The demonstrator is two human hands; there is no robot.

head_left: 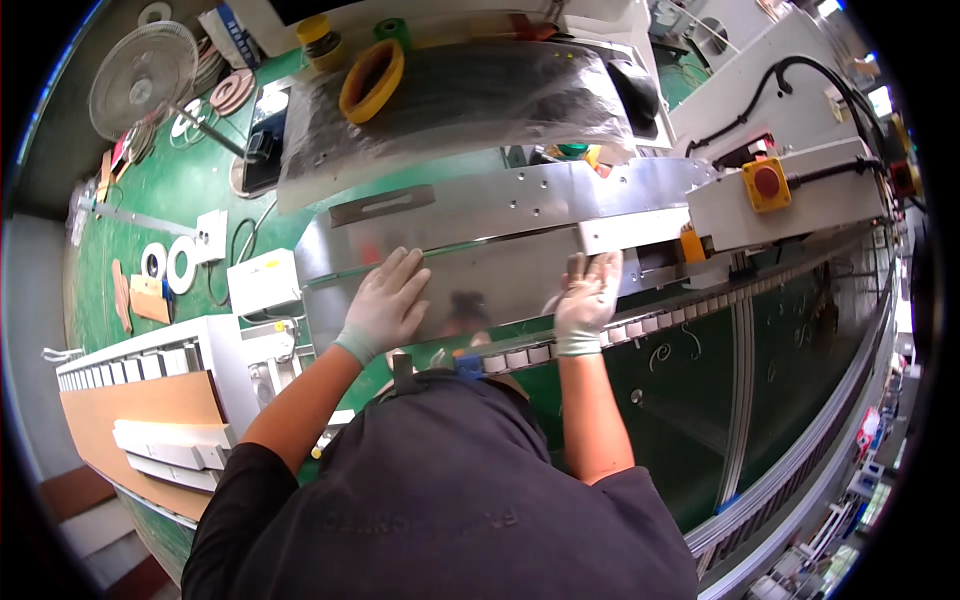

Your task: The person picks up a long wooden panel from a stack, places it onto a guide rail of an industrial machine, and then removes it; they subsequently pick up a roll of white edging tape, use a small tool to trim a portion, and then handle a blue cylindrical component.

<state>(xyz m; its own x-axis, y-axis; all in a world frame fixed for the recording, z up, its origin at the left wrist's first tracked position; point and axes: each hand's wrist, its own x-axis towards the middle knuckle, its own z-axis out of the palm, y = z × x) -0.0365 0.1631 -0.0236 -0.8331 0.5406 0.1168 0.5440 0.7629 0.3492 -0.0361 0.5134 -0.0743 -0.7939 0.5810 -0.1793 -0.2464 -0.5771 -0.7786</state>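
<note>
Both my hands wear thin whitish gloves. My left hand (388, 300) lies over the left part of a shiny metal plate (480, 275), its fingers stretched out and holding nothing. At the plate's right part, my right hand (588, 295) has its fingers extended beside the near edge of a flat white bar (640, 230); whether they touch it I cannot tell. An orange block (691, 243) stands at the bar's right end. Behind the plate runs a raised metal panel (480, 205) with small holes and a long slotted handle opening (383, 204).
A roller track (630, 328) extends to the right. A red stop button on a yellow box (767, 186) sits on the machine housing. Behind the panel, a yellow tape roll (371, 82) rests on a plastic-covered surface (480, 100). White boxes, cardboard and a fan (143, 85) occupy the left.
</note>
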